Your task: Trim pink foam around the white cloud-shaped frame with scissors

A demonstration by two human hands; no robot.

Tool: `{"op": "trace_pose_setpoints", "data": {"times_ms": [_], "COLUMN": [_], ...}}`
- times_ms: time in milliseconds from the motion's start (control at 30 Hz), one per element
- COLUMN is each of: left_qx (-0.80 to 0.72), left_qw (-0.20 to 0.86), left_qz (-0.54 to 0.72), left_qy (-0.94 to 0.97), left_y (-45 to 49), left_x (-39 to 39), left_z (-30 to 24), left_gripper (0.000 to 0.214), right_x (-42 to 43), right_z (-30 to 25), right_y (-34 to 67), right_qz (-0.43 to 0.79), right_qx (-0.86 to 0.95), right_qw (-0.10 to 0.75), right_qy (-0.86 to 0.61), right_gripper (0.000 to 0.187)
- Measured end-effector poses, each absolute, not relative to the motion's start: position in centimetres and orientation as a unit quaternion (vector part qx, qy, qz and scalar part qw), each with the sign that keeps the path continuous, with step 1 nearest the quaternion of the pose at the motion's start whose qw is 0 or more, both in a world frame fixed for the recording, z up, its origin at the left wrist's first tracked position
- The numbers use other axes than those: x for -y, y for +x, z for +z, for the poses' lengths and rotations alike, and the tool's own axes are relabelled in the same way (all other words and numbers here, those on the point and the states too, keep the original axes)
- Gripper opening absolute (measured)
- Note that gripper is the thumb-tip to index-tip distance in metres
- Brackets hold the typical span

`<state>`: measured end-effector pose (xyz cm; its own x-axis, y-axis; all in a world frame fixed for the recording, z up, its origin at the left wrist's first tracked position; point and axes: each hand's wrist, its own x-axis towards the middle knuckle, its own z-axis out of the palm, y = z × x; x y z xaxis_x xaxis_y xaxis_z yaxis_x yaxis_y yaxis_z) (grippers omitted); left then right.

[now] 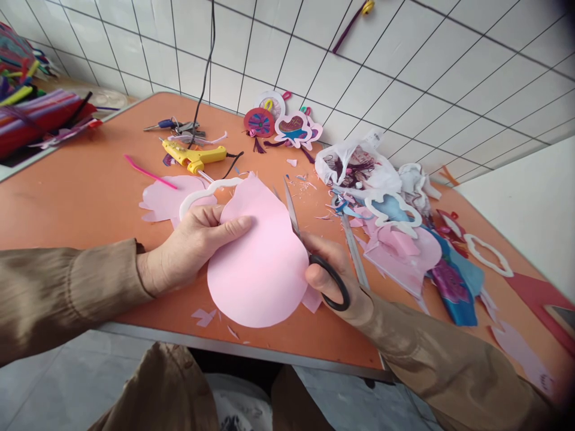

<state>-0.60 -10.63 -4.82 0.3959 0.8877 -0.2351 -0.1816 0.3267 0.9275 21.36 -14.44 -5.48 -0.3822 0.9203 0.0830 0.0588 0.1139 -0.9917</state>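
Note:
My left hand [191,245] pinches a sheet of pink paper [258,269] by its left side, thumb on top. The sheet has a rounded lower edge and a pointed top. Behind it, a white scalloped frame [194,202] shows by my left fingers; whether they grip it too is hidden. In my right hand [335,266] is a pair of scissors [332,281] with black handles, my thumb through one loop. Their blades stand parted at the sheet's right edge. Under the hands lie small pink scraps [204,317].
A yellow glue gun [193,155] rests behind my left hand, near pink cut paper [168,194] and keys [191,129]. Decorated pendants [294,129] lean by the tiled wall. On the right are a white plastic bag [354,164], a metal ruler [354,251] and fabric pieces [453,281].

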Motion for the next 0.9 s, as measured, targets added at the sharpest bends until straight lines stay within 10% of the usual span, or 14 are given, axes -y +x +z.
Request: {"op": "trace_pose_setpoints", "data": {"times_ms": [900], "left_qx": [-0.404], "left_qw": [0.723], "left_qz": [0.365], "left_qy": [0.425], "left_y": [-0.48], "left_x": [10.71], "left_z": [-4.65], "left_gripper": [0.044], "right_x": [14.56], "right_z": [-5.35], "right_y": [21.31], "right_qz": [0.534], "right_qx": [0.644], "right_qw": [0.386], "right_qy": [-0.388], "right_gripper": [0.054]}}
